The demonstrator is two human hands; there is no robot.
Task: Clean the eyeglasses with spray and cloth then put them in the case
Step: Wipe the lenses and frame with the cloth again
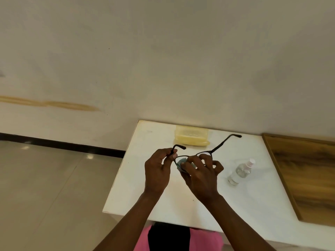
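Black-framed eyeglasses (220, 144) are held above the white table (181, 205), temples unfolded and pointing away from me. My left hand (156, 172) pinches the frame at its left hinge. My right hand (201, 175) presses a small grey-blue cloth (181, 163) against the left lens, fingers wrapped over the frame's middle. A clear spray bottle (240, 172) with a pale pink cap lies on its side on the table, to the right of my hands. A translucent yellow case (191, 135) sits shut at the table's far edge, beyond the glasses.
A wooden panel (304, 176) adjoins the table on the right. A cream wall (163, 60) rises directly behind the table. Tiled floor (45, 187) lies to the left, with a dark skirting strip along the wall.
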